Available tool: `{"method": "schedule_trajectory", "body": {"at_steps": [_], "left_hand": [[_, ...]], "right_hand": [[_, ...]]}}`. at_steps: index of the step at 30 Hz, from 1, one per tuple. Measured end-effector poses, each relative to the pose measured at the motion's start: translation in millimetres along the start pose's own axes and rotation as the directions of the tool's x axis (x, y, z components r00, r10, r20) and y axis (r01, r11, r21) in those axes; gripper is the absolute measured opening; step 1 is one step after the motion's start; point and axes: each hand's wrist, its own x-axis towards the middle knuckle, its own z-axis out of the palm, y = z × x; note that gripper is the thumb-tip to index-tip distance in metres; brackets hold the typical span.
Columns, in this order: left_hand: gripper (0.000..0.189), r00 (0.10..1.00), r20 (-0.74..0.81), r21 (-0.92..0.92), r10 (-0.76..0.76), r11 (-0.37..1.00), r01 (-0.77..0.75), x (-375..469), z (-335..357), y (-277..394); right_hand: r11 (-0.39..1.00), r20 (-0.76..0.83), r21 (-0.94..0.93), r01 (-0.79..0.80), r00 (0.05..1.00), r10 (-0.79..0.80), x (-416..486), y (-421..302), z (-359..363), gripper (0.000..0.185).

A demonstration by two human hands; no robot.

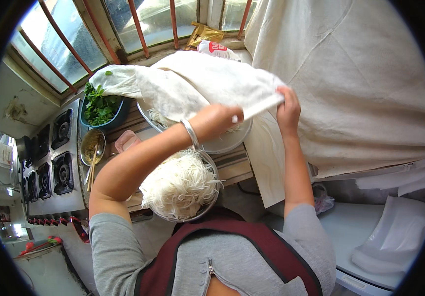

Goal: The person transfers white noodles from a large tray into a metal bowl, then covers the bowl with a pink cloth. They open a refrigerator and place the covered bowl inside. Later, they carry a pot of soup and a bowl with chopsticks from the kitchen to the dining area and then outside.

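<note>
A large white cloth (212, 77) lies over most of a wide, round metal tray (231, 142), with some white noodles showing under its near edge. My right hand (289, 105) grips the cloth's right end. My left hand (218, 120), with a silver bangle at the wrist, is curled above the tray at the cloth's near edge; whether it holds cloth is unclear. Nearer my body, a metal bowl (215, 185) is heaped with white rice noodles (181, 187), partly behind my left forearm. The cloth's left end hangs over a blue basin (114, 122) of leafy greens (99, 107).
At the left stands a gas stove (55, 199) with several burners. Beside it are a small metal bowl (99, 138) with chopsticks (93, 166) and a pink plastic container (126, 140). Packets (218, 50) lie by the barred window. A large beige sheet (357, 88) hangs at the right.
</note>
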Motion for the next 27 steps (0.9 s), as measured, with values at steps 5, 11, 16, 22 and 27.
{"method": "schedule_trajectory", "body": {"at_steps": [5, 11, 16, 22, 27], "left_hand": [[0.022, 0.951, 0.276, -0.038, 0.140, 0.990, -0.135, -50, -3, -3], [0.015, 0.857, -0.378, -0.666, -0.350, 0.746, 0.011, -173, -28, -4], [0.013, 0.648, -0.101, -0.919, -0.755, 0.320, 0.230, -302, 41, 14], [0.028, 0.523, 0.158, -0.980, -0.838, -0.069, 0.185, -351, 140, 3], [0.017, 0.531, 0.102, -0.976, -0.841, -0.189, -0.112, -337, 156, -27]], "right_hand": [[0.973, 0.334, -0.088, -0.211, 0.914, 0.229, -88, 7, -21, 0.022], [0.438, 0.745, 0.296, -0.849, 0.492, 0.451, -153, -41, -31, 0.020], [0.248, 0.881, 0.279, -0.928, 0.350, 0.318, -205, -112, -10, 0.024], [0.122, 0.820, 0.373, -0.920, 0.388, 0.421, -219, -139, 22, 0.028], [0.562, 0.556, 0.365, -0.743, 0.658, 0.508, -177, -134, 59, 0.025]]}}
